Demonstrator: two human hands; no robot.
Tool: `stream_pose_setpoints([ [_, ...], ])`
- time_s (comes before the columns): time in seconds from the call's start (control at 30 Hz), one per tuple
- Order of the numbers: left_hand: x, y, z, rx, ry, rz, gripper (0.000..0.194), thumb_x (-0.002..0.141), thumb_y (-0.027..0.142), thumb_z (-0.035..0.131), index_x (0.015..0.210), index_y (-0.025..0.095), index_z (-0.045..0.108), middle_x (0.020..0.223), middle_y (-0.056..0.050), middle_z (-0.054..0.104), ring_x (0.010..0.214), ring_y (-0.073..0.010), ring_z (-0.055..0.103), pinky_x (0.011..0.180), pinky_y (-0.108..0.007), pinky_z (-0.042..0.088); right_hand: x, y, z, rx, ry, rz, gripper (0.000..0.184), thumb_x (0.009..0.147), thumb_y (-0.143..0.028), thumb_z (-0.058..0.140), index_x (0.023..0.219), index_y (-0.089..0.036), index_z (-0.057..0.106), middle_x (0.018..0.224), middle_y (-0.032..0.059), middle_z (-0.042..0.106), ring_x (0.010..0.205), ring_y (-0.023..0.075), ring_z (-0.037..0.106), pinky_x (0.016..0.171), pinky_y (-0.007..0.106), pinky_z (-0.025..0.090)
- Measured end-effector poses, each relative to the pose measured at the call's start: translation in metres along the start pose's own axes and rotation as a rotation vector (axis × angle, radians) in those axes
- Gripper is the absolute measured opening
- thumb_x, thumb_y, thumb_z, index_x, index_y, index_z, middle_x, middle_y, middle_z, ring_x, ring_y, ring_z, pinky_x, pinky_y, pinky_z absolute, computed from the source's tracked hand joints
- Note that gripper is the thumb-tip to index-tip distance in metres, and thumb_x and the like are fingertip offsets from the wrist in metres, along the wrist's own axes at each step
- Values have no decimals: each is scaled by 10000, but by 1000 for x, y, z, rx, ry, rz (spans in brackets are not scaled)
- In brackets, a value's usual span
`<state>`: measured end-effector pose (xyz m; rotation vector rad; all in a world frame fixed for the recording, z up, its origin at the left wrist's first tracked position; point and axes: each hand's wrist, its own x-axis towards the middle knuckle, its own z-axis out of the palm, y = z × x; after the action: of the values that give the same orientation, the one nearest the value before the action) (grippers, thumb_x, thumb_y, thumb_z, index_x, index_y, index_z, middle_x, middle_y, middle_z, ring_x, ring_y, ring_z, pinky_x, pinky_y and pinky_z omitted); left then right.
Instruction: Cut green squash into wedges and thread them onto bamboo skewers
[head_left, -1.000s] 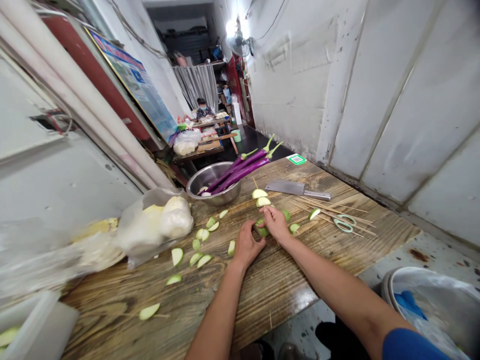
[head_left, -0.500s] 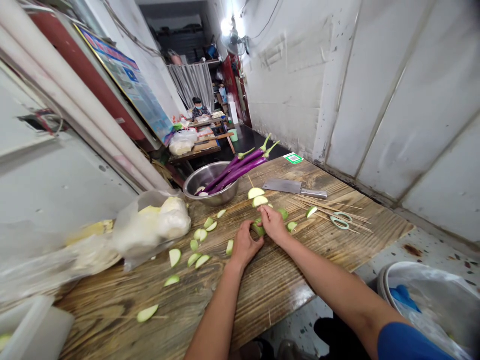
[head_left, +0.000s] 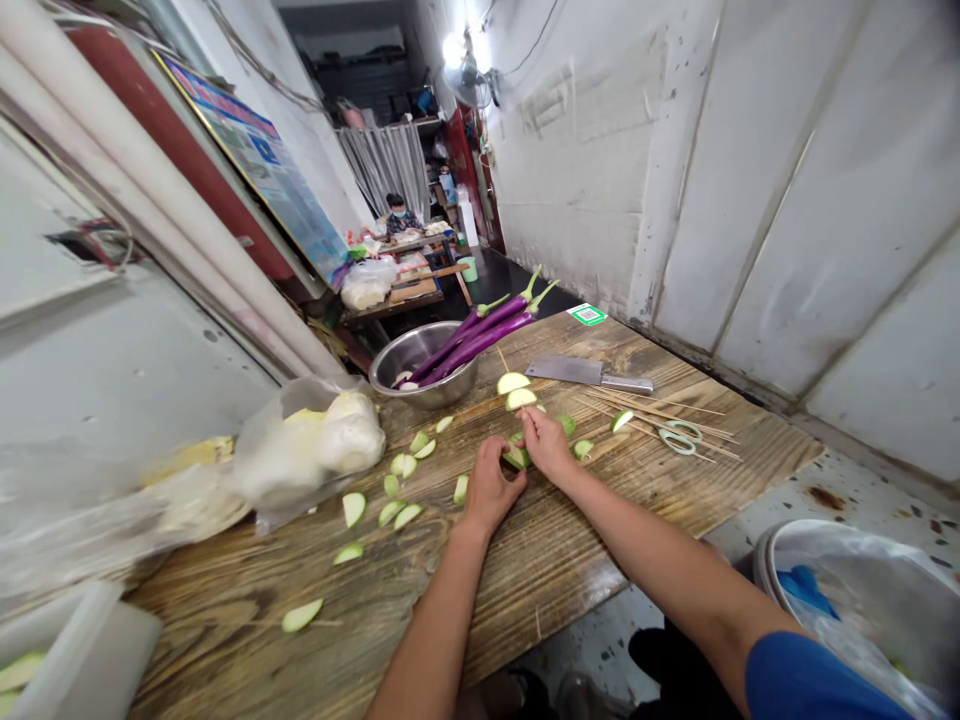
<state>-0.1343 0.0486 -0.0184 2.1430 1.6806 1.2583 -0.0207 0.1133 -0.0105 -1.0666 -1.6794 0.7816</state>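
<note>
My right hand (head_left: 549, 445) pinches a thin wooden skewer (head_left: 502, 356) that carries two pale half-round vegetable slices (head_left: 514, 383) with green skin. Close beside it, my left hand (head_left: 493, 488) curls its thumb and fingers around a green-skinned vegetable slice (head_left: 516, 455) on the table; part of the slice is hidden by the fingers. Another green piece (head_left: 565, 425) lies just past my right hand, with a cut slice (head_left: 583, 449) nearby. Several loose slices (head_left: 407, 516) are scattered left of my left hand on the wooden table (head_left: 570, 570).
A cleaver (head_left: 566, 370), bare skewers (head_left: 660, 410) and scissors (head_left: 681, 437) lie to the right. Purple eggplants (head_left: 480, 345) rest in a steel bowl (head_left: 379, 375) at the back. Left are a plastic bag (head_left: 349, 435) and a white container (head_left: 112, 650); a lined bucket (head_left: 772, 570) stands right.
The view has shifted slightly. Both hands stay almost in place, with the same two slices on the skewer.
</note>
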Motion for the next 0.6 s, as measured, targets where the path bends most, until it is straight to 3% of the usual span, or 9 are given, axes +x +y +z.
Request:
stream_pose_setpoints([
  [0.17, -1, 2, -4, 33, 42, -25, 274, 621, 163, 581, 852, 185, 437, 875, -44, 491, 848, -176, 480, 754, -311, 406, -2, -4, 0, -80, -1, -74, 265, 897, -249, 319, 880, -166, 571, 790, 42, 631, 595, 108, 604, 481, 173, 388],
  [0.3, -4, -1, -6, -54, 72, -90, 254, 594, 164, 610, 778, 188, 437, 886, -43, 511, 886, -183, 503, 793, -332, 406, -2, -4, 1, -114, 3, -116, 247, 889, -218, 328, 886, -169, 570, 833, 49, 646, 597, 106, 595, 514, 180, 395],
  [0.43, -6, -7, -12, -413, 35, -228, 312, 582, 168, 654, 819, 185, 451, 963, -60, 539, 989, -197, 528, 859, -351, 409, -2, -2, 2, -120, 18, -138, 245, 888, -218, 332, 888, -171, 572, 839, 46, 651, 569, 105, 590, 515, 187, 396],
  [0.6, -1, -17, -39, -1003, 156, -436, 328, 646, 157, 653, 933, 172, 496, 1091, -97, 575, 1066, -202, 526, 938, -371, 379, -4, -4, -1, -77, 37, -191, 265, 893, -240, 323, 897, -161, 576, 809, 56, 649, 541, 114, 585, 510, 201, 404],
])
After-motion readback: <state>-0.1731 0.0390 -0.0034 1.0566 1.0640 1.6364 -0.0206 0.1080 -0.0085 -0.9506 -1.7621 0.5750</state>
